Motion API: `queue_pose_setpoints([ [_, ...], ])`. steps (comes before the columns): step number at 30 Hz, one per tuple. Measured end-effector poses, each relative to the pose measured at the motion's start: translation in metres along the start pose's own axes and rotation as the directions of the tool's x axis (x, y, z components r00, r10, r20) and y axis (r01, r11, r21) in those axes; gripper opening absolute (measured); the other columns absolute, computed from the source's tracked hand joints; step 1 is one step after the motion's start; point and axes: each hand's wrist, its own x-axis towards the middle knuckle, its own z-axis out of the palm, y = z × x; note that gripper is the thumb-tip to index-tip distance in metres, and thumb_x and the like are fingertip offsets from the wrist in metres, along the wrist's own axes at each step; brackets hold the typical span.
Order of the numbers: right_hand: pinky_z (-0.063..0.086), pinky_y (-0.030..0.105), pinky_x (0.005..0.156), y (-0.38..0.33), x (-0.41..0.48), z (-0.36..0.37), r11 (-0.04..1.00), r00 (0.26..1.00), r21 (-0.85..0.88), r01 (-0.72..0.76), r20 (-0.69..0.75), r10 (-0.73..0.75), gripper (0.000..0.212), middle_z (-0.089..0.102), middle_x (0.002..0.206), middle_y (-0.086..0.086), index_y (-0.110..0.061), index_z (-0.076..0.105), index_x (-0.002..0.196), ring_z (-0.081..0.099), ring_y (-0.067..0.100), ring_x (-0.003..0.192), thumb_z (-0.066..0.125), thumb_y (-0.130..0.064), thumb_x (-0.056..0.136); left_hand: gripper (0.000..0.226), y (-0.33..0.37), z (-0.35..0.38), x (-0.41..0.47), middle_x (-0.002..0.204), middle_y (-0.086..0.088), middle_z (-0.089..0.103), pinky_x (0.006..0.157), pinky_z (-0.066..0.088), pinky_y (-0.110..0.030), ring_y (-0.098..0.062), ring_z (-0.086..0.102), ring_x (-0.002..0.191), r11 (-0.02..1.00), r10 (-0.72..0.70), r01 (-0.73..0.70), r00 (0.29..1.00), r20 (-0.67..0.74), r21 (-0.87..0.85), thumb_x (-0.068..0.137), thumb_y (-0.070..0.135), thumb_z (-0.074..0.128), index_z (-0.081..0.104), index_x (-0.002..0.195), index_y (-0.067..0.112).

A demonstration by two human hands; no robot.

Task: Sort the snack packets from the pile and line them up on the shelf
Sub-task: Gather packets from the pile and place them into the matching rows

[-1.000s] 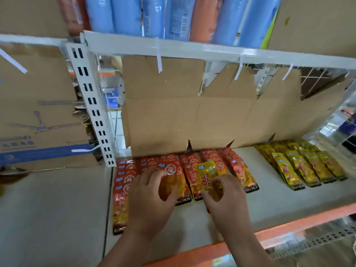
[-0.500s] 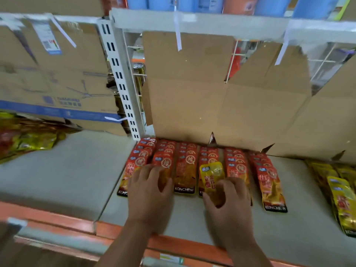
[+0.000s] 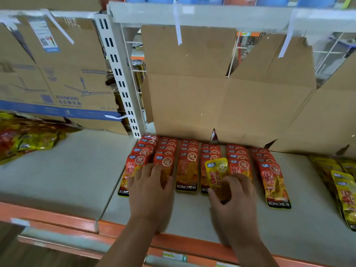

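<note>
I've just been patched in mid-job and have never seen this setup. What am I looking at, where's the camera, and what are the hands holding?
There is no machine here: a person is working with two bare hands. The single picture comes from a camera worn on the head, looking forward and down. The left hand lies flat on the red packets, which are lined up in rows on the shelf. The right hand grips the lower end of one yellow packet that lies on top of the red rows. Rows of yellow packets sit at the far right, and the unsorted pile is at the far left. Cardboard stands behind the rows.
</note>
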Motion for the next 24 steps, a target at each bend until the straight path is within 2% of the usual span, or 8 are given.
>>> queue_pose_setpoints([
  [4,0.053,0.048,0.089,0.0023,0.001,0.0016,1.0,1.0,-0.001,0.001,-0.014,-0.001,0.04,0.047,0.12,-0.006,-0.024,0.063,0.107,0.048,0.023,0.111,0.083,-0.041,0.076,0.034,-0.0016,0.0016,0.0004,0.12,0.006,0.064,0.097,0.044,-0.045,-0.021,0.058,0.113,1.0,0.008,-0.008,1.0,-0.002,0.002,0.095,0.055,0.056,0.064,0.115,0.029],
  [12,0.052,0.049,0.092,0.0015,0.0008,0.0012,1.0,1.0,-0.007,-0.018,-0.002,0.018,0.041,0.048,0.122,-0.005,-0.024,0.063,0.108,0.049,0.024,0.115,0.083,-0.041,0.077,0.035,-0.003,0.0041,0.0011,0.116,0.009,0.064,0.094,0.044,-0.042,-0.018,0.058,0.109,1.0,0.009,-0.009,1.0,0.004,0.002,0.094,0.058,0.05,0.062,0.112,0.03],
  [24,0.054,0.05,0.089,0.0038,0.0001,0.0003,1.0,1.0,0.003,0.004,0.008,-0.004,0.04,0.047,0.121,-0.006,-0.025,0.062,0.109,0.049,0.023,0.114,0.082,-0.042,0.078,0.051,-0.0017,0.0042,0.0008,0.111,0.008,0.065,0.092,0.046,-0.043,-0.02,0.059,0.105,1.0,0.017,-0.017,1.0,-0.006,-0.015,0.092,0.07,0.038,0.064,0.108,0.03],
])
